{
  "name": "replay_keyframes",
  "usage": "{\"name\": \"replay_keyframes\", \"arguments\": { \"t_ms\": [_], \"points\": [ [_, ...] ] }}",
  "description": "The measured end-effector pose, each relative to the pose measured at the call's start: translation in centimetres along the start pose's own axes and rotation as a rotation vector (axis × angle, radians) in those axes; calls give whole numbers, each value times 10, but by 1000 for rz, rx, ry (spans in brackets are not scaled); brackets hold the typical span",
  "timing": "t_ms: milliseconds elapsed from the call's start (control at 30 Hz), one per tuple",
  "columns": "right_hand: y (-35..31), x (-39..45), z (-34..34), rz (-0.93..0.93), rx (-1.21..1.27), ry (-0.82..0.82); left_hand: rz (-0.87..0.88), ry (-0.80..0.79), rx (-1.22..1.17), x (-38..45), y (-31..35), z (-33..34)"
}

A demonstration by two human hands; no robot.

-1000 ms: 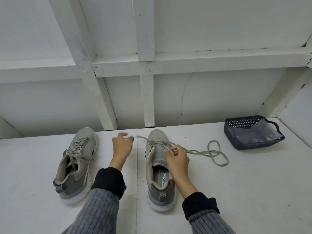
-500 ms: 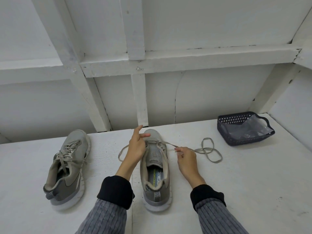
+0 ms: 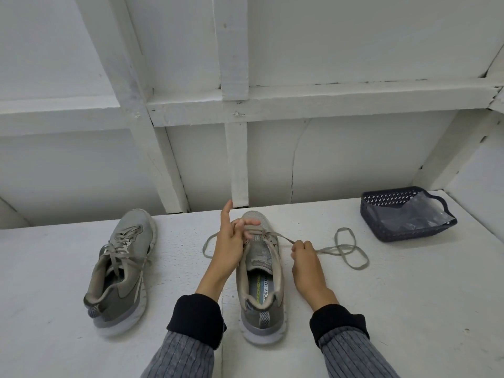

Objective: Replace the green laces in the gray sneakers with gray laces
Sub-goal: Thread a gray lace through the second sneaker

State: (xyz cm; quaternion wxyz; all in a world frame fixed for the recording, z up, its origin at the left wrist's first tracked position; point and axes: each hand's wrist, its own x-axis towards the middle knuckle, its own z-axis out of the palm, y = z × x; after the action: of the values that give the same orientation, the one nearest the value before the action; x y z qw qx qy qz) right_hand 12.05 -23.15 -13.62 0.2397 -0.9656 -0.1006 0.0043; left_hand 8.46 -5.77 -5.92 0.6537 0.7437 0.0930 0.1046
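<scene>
Having crossed from the left onto the near sneaker point(image 3: 260, 271), the left hand point(image 3: 230, 242) now pinches the gray lace point(image 3: 338, 251) at the toe eyelets while the right hand point(image 3: 304, 256) pinches it taut, suggesting early lacing.

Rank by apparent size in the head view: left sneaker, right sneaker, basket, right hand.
1. Right sneaker and left sneaker: look alike, and the right one lies nearer the camera, so no ranking between them.
2. Basket, though farther away.
3. Right hand, pinching the lace.

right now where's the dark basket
In the head view the dark basket sits far right on the white table, by the wall, beyond the lace's loose loops.
</scene>
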Motion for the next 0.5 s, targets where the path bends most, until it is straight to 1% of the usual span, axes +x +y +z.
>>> {"name": "replay_keyframes", "arguments": {
  "t_ms": [67,133,200,267,367,433,500],
  "points": [
    [2,-2,0,35,-17,19,-65,6,-19,2,-1,-1],
    [1,-5,1,70,-40,69,-172,15,-120,5,-4,-3],
    [-1,-8,3,82,-62,110,-236,28,-242,9,-8,-7],
    [0,-8,5,63,-75,116,-250,12,-299,10,-12,-10],
    [1,-6,4,49,-41,96,-225,-29,-320,6,-14,-11],
    [-6,-4,1,63,122,101,-189,-28,-322,4,-15,-9],
    [-18,0,-8,107,391,150,-151,-27,-323,5,-16,-8]
  ]
}}
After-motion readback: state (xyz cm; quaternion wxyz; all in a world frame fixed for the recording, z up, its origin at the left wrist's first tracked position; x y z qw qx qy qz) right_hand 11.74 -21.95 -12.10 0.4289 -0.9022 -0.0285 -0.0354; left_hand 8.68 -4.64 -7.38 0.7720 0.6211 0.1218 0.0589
